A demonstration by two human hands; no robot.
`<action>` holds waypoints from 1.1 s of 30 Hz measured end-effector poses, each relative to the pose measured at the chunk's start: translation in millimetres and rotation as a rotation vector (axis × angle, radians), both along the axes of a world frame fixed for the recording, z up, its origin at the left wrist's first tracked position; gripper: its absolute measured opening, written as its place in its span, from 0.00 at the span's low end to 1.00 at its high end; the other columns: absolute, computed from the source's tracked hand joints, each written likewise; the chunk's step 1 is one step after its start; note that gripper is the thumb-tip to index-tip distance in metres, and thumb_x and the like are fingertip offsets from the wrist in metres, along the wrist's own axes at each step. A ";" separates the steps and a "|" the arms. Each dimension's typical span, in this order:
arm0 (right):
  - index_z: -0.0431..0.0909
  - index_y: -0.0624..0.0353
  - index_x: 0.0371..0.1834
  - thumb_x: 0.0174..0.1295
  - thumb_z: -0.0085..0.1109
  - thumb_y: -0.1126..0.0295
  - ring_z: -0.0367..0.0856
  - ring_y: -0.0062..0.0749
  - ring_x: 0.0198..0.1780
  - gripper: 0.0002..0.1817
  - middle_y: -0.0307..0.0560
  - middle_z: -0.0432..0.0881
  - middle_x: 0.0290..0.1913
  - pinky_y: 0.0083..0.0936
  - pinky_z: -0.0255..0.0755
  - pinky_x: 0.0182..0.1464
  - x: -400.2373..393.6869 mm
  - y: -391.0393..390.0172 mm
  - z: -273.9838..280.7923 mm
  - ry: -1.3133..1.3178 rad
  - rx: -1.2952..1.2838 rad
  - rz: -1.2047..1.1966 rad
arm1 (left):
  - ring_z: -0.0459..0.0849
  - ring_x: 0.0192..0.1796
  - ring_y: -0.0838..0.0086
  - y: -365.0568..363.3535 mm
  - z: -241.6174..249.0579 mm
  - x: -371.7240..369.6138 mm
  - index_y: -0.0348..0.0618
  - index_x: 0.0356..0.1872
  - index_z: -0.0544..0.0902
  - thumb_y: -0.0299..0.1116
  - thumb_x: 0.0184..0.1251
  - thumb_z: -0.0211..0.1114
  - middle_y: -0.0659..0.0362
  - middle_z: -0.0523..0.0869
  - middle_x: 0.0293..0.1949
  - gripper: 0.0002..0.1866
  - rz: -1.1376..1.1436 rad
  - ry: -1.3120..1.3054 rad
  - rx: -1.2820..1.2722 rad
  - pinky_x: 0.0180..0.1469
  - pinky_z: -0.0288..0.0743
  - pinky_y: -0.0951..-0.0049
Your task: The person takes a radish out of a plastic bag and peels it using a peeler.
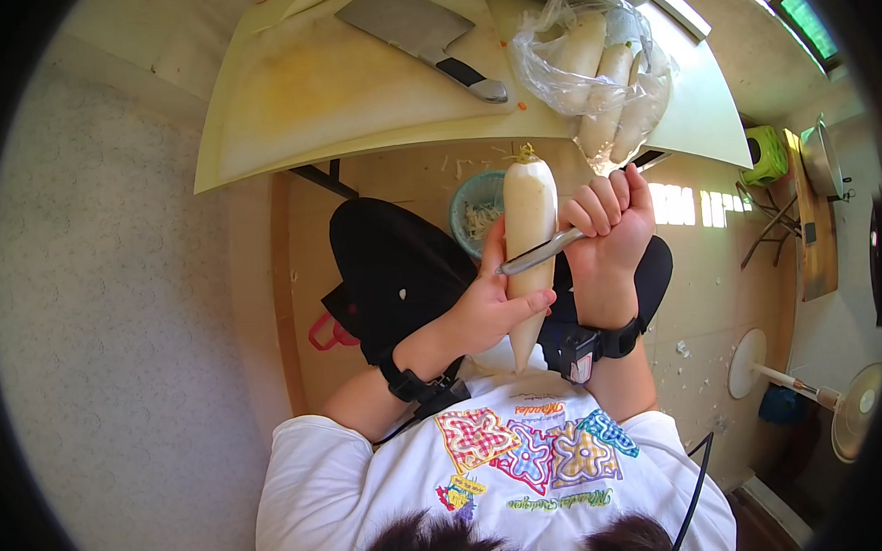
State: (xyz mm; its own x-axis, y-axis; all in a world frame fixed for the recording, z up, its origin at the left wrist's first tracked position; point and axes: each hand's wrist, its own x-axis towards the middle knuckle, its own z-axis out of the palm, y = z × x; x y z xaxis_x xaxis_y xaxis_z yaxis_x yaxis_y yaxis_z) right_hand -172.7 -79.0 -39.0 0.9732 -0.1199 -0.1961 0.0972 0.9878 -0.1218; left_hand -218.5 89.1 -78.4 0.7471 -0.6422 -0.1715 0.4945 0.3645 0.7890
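Here we hold the white radish (530, 238) upright over the bowl (476, 216), leafy end away from us; our left hand (486, 308) wraps its lower half, and our right hand (609, 226), clenched on the peeler (542, 253), lies across its long axis.
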 end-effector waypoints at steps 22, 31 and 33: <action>0.57 0.47 0.16 0.76 0.42 0.58 0.49 0.17 0.11 0.24 0.29 0.54 0.11 0.19 0.45 0.15 9.2 -11.4 -1.7 -0.015 0.018 -0.061 | 0.76 0.52 0.76 -1.1 2.6 -0.2 0.54 0.78 0.24 0.18 0.65 0.64 0.55 0.67 0.61 0.58 -0.054 -0.078 0.069 0.54 0.77 0.71; 0.58 0.47 0.16 0.76 0.42 0.58 0.49 0.17 0.12 0.24 0.30 0.55 0.11 0.19 0.44 0.15 11.9 -17.4 -1.8 -0.044 0.027 -0.078 | 0.73 0.55 0.74 -0.9 8.2 1.7 0.52 0.78 0.24 0.20 0.65 0.65 0.54 0.66 0.63 0.59 -0.083 -0.074 0.082 0.56 0.76 0.70; 0.58 0.47 0.16 0.76 0.42 0.58 0.49 0.17 0.12 0.24 0.30 0.55 0.11 0.19 0.44 0.15 13.7 -20.8 -1.0 -0.047 0.035 -0.092 | 0.73 0.55 0.74 -0.8 10.2 1.8 0.51 0.78 0.24 0.20 0.65 0.65 0.54 0.66 0.62 0.59 -0.118 -0.097 0.124 0.56 0.76 0.70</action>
State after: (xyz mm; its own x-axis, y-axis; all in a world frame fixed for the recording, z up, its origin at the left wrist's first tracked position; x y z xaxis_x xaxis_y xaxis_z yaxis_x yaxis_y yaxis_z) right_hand -159.0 -99.8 -40.0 0.9666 -0.2034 -0.1558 0.1928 0.9779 -0.0806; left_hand -216.7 88.3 -68.2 0.6850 -0.7046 -0.1854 0.4471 0.2055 0.8705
